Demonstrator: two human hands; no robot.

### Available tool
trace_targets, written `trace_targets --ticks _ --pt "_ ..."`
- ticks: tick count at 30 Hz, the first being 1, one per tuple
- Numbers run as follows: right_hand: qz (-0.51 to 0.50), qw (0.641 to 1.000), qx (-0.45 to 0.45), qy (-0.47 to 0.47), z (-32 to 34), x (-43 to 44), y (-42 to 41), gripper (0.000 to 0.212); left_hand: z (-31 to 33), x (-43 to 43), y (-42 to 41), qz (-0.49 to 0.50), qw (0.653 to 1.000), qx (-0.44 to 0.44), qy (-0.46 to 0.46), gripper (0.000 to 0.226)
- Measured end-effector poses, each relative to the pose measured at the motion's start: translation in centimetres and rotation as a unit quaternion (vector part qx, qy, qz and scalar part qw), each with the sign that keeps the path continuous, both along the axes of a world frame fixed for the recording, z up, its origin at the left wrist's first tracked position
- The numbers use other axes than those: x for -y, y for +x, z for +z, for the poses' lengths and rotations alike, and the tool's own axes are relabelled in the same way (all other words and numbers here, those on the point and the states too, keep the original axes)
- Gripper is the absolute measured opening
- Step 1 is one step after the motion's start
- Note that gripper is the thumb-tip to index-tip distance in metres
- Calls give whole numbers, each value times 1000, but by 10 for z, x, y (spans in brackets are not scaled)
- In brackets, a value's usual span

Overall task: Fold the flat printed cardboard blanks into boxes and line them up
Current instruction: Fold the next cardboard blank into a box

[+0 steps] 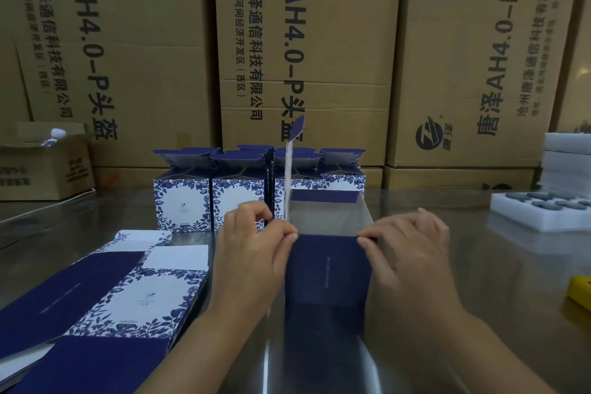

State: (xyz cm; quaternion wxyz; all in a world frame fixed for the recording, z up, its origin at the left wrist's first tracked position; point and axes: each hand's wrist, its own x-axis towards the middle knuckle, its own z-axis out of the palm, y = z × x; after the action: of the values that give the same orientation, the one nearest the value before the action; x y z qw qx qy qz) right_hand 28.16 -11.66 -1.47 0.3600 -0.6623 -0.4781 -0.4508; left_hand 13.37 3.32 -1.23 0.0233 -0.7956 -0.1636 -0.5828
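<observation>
A dark blue box (326, 269) stands upright and open-topped on the steel table in front of me, one tall flap (292, 163) sticking up on its left side. My left hand (252, 253) pinches the box's near left top corner at the base of that flap. My right hand (409, 249) pinches the near right top corner. Behind it, a row of folded blue-and-white floral boxes (182, 198) stands with top flaps open. A stack of flat printed blanks (105, 301) lies at the front left.
Large brown cartons (307, 41) wall off the back of the table. A small open carton with a bottle (41, 166) sits far left. White foam trays (543, 208) lie at the right, and a yellow object (580, 294) is at the right edge.
</observation>
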Motion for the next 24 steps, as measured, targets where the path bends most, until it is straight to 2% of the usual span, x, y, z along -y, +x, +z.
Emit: trace_targets --ticks 9,18,21,24 --pt "42 999 -11 5 0 -2 -5 19 0 -2 1 -21 1000 -15 -5 27" --pt "126 989 48 55 1 -7 -34 16 1 0 -2 -31 983 -27 -180 43" --pt "134 988 42 66 3 -3 -38 19 3 -5 -1 -72 955 20 -288 35" --pt "134 986 -32 96 3 -2 -34 26 7 -14 -1 -156 899 93 -398 18"
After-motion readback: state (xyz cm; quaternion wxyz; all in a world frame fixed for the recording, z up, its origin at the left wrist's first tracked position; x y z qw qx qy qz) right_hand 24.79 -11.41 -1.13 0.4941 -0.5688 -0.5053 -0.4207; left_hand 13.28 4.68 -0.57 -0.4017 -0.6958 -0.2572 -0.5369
